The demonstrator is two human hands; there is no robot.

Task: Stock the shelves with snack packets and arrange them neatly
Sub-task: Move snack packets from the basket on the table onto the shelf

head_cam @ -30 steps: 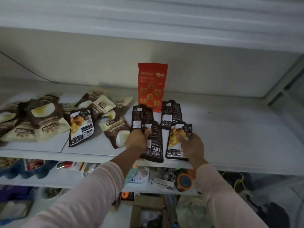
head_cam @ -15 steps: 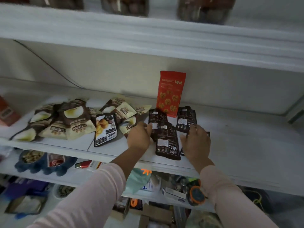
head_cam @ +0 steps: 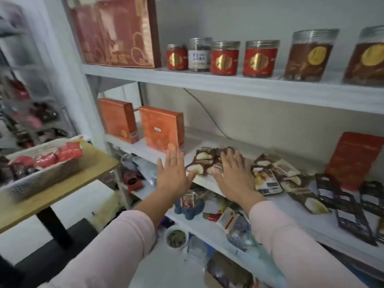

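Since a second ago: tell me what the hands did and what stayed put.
Both hands let go of the dark packets and swung left. The left hand now hovers open; the right hand is spread open over the brown-and-cream packets. The dark packets and the upright red pouch stayed where they were.

White shelf board (head_cam: pixel 192 140) lies bare just right of the upright orange cardboard box (head_cam: pixel 162 129); farther right, brown-and-cream snack packets (head_cam: pixel 204 161) crowd it.

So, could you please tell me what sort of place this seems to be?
Probably a small snack shop or its stockroom: white shelving carries a row of sealed jars with red labels, orange gift boxes stand upright, and brown snack packets lie loose on the middle shelf.
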